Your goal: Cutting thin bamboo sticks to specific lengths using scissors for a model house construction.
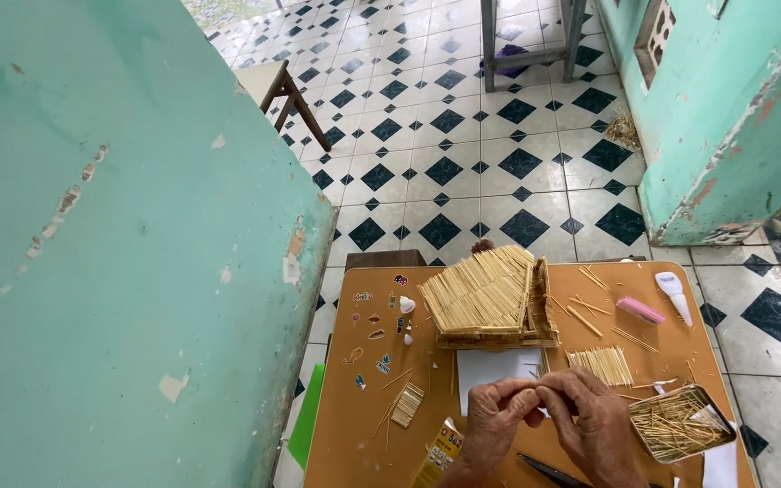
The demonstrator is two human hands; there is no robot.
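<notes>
Head view, near to far. The left hand (496, 417) and right hand (600, 423) meet fingertip to fingertip above the orange table (363, 434), pinching a thin stick (540, 395) between them (mostly hidden by the fingers). Dark scissors (549, 472) lie just below the hands. Beside the right hand sits a metal tin of loose sticks (678, 423); under the fingertips lies a white paper sheet (497, 369). A small glued stick panel (407, 404) lies to the left, a fan of sticks (600, 364) to the right. Farther back stands a stick-built model house (490, 298), with a pink utility knife (640, 310) and white glue bottle (673, 293) near the far right edge. Beyond: the tiled floor (463, 163).
</notes>
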